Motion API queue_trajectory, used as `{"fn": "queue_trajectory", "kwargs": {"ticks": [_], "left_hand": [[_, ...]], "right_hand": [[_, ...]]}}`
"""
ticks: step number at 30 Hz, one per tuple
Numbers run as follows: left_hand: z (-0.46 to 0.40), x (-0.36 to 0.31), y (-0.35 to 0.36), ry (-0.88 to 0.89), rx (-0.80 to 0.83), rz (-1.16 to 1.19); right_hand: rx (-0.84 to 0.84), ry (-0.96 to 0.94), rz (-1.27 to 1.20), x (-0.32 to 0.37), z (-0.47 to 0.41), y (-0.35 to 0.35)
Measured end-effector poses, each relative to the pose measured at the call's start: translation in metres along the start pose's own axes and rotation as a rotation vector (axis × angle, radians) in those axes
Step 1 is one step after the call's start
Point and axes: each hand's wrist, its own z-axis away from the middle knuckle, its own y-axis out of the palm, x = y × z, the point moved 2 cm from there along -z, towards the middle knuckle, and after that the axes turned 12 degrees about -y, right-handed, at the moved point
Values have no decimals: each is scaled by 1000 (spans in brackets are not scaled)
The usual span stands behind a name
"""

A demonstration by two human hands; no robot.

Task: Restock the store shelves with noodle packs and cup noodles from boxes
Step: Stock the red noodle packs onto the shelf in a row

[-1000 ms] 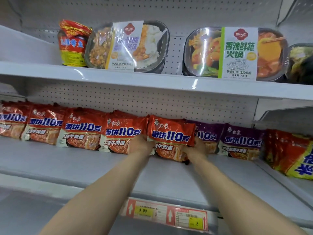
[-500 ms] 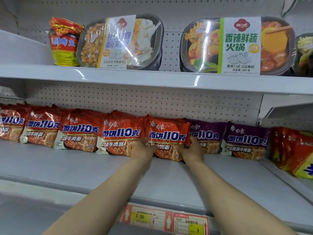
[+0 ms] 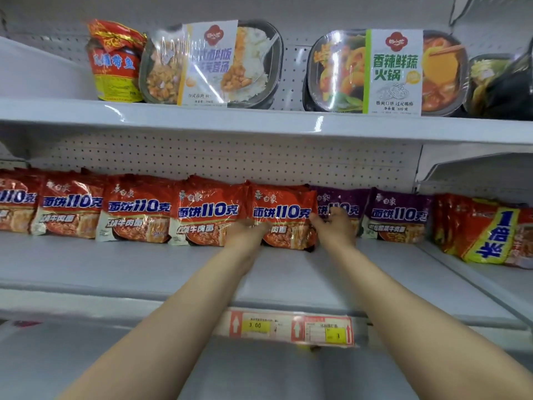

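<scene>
Head view: left hand (image 3: 248,232) and right hand (image 3: 334,226) flank the red noodle pack (image 3: 284,215), fingers loosely spread, touching its sides; purple pack (image 3: 340,202) behind the right.

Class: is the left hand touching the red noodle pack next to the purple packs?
Touching. The head view shows the left hand overlapping the lower left edge of the red pack, no gap visible between them.

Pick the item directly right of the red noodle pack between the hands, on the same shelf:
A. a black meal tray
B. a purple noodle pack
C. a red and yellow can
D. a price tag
B: the purple noodle pack sits right beside the red noodle pack, partly behind the right hand; the trays stand on the shelf above.
</scene>
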Motion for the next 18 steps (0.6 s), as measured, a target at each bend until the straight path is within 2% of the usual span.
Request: {"fn": "queue_trajectory", "kwargs": {"ticks": [10,18], "left_hand": [[57,5,-23,72,4,178],[118,44,-64,55,74,246]], "right_hand": [[-17,143,-318,48,85,-11],[-54,227,-424,61,180,-19]]}}
